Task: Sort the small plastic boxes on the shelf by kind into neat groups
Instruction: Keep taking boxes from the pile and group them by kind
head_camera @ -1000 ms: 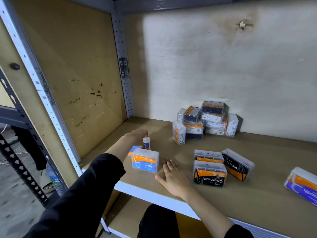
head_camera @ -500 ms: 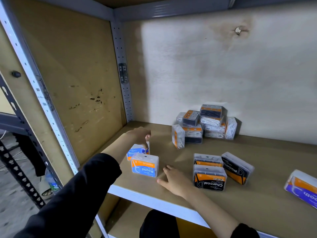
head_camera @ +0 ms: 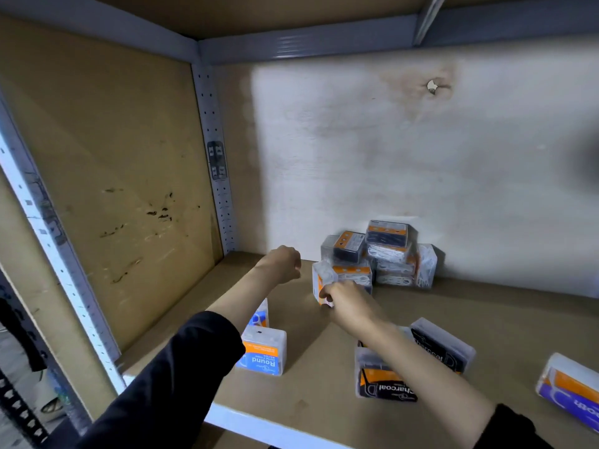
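My right hand [head_camera: 345,299] grips a small clear box with an orange label [head_camera: 321,280] that stands on end at the front left of the pile of boxes [head_camera: 385,257] against the back wall. My left hand [head_camera: 283,262] hovers left of that box with fingers curled, holding nothing. Two blue "Round" boxes [head_camera: 262,353] sit near the front edge under my left forearm, the rear one mostly hidden. Black "Charcoal" boxes [head_camera: 440,346] lie to the right, partly covered by my right arm. A purple-labelled box [head_camera: 570,385] lies at the far right.
The wooden shelf board [head_camera: 324,377] has a white front edge. A perforated metal upright [head_camera: 217,176] stands in the back left corner beside the brown side panel [head_camera: 107,176]. The upper shelf's metal rail [head_camera: 308,40] runs overhead.
My right hand left the shelf front and reached back to take hold of the upright clear box. My left hand let go of the blue box and moved forward toward the pile.
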Tool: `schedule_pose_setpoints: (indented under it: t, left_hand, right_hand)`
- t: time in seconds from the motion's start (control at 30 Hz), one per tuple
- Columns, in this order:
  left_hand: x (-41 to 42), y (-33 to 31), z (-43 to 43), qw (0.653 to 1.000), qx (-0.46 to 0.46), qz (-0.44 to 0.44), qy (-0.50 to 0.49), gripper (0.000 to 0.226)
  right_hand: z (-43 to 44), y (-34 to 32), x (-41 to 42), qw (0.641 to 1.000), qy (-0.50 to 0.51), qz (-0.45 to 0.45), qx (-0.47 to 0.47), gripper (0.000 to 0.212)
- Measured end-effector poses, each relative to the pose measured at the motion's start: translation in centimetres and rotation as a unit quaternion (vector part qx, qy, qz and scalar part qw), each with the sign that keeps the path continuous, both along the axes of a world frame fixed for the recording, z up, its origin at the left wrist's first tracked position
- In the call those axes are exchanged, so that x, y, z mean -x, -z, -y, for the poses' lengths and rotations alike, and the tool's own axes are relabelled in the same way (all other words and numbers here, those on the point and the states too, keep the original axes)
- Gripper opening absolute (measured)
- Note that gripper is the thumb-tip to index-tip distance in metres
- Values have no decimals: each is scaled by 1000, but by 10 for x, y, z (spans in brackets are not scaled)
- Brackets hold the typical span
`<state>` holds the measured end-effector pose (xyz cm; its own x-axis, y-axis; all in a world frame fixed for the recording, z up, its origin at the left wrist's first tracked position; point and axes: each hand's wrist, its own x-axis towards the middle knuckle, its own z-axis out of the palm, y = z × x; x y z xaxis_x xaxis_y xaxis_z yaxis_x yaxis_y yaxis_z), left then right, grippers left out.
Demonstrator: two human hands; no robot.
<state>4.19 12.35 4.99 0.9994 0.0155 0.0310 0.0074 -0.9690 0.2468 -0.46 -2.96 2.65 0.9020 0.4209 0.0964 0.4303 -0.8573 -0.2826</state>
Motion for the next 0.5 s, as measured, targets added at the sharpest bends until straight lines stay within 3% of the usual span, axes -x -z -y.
schedule_pose_setpoints:
  t: [0.07, 0.27, 0.5]
  left_hand:
    - [-8, 4, 10, 999, 24, 15, -22, 26]
    - [-35, 15, 34, 996, 59, -16, -62, 54]
    - [-55, 25, 44, 992, 80, -63, -73, 63]
  right_hand:
    - [5, -7, -19, 999, 33, 13, -29, 29]
    - [6, -20, -75, 993, 95, 39, -56, 19]
    - [-1, -26, -129, 993, 96, 73, 15, 32]
